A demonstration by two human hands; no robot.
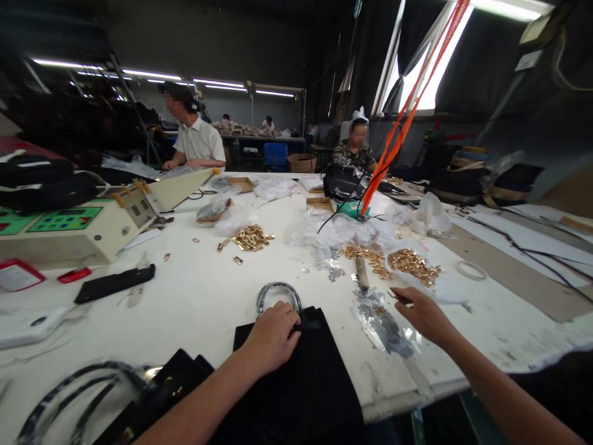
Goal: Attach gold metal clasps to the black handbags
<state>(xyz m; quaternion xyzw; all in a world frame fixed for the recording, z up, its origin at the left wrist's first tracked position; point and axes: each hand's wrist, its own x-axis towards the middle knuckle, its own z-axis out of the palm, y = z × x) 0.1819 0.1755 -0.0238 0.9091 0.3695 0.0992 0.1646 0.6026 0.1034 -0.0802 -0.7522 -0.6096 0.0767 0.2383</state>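
Note:
A black fabric piece (306, 377) with a wrapped ring-shaped handle (278, 288) lies at the table's front edge. My left hand (275, 334) is closed on the top of that piece, just below the handle. Out to the right, my right hand (419, 309) pinches a small metal piece (391, 293) above the table. Silvery scraps (384, 324) lie beside and below it, with a pile of small gold parts (414, 266) behind. A short cylindrical object (362, 273) stands near the scraps.
Gold buckle-like pieces (251, 238) lie mid-table. A cream machine (92, 228) and a black strip (115, 283) are at left. More black pieces with handles (162, 392) lie front left. Orange strands (386, 157) hang down. Two people (197, 139) (354, 145) sit across the table.

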